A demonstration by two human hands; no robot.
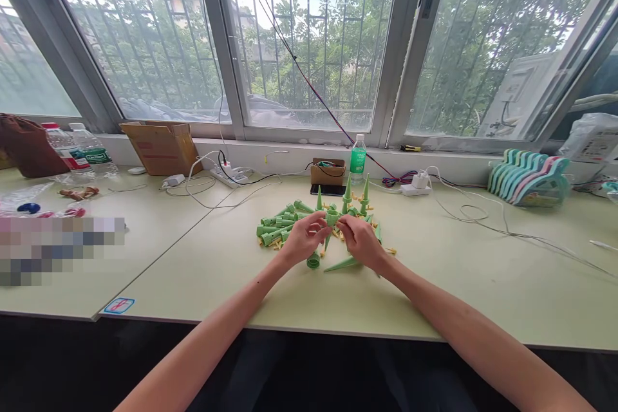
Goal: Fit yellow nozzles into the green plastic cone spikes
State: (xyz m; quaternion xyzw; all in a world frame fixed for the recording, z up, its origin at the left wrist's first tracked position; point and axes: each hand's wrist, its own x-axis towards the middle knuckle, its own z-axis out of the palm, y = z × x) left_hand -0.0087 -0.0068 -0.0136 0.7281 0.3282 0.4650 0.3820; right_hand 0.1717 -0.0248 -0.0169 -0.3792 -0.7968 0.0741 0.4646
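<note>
My left hand [304,239] and my right hand [360,241] meet over the pale green table [458,270], both pinched on one green cone-shaped plastic piece [332,217] held between them. Under and behind the hands lies a pile of green cone pieces [280,225], several of them lying flat. Two green cones [356,193] stand upright at the back of the pile. A green cone [342,264] lies on its side just below my right hand, and a small green ring piece [313,261] sits below my left. Small yellow parts [390,250] are scattered among them.
A green-label bottle [358,159], a small brown box [327,172] and a power strip [230,174] with cables line the window sill side. A cardboard box [161,146] and water bottles [80,151] stand at the left. Stacked coloured hangers [528,177] sit at the right.
</note>
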